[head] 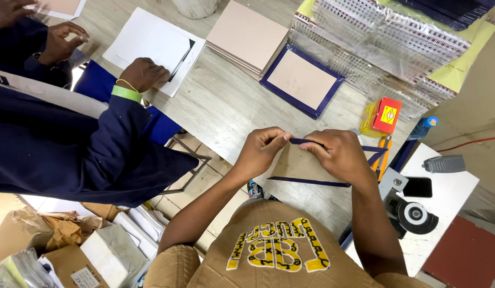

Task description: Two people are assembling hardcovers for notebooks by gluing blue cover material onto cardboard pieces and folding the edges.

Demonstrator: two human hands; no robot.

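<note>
My left hand (262,150) and my right hand (339,154) both pinch the top edge of a tan cardboard sheet (298,165) wrapped in a dark blue cover, folding the blue border strip (306,142) over it. The sheet lies on the wooden table (226,106) right in front of me. Blue edging shows along its lower side (311,182) and at its right corner (376,153).
A finished blue-bordered board (302,80) and a stack of tan boards (247,34) lie beyond. A red and yellow box (382,116), orange-handled tool (382,154), phone (418,187) and tape dispenser (415,215) sit to the right. A co-worker's hand (143,73) presses white paper (151,45) at left.
</note>
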